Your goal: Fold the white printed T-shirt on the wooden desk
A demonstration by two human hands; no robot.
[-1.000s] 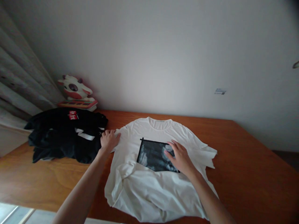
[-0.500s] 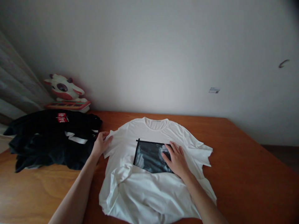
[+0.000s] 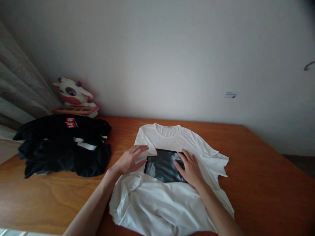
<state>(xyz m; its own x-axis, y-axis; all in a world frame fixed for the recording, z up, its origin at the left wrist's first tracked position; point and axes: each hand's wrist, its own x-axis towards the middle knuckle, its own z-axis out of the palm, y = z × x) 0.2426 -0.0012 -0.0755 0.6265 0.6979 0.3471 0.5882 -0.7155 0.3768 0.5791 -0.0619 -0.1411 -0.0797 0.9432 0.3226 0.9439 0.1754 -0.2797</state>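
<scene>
The rumpled white fabric T-shirt (image 3: 169, 203), one sleeve (image 3: 152, 151) folded inward, is touched by a loosely splayed left hand (image 3: 131, 160) and spread right hand (image 3: 191, 167).

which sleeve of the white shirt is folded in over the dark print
The left sleeve, by the left hand, covering a corner of the dark print; the right sleeve points outward.

Black clothes (image 3: 54, 147) bear a red patch (image 3: 71, 123), lettering seemingly ending "fre"; wall label (image 3: 230, 95) too small to read.
</scene>
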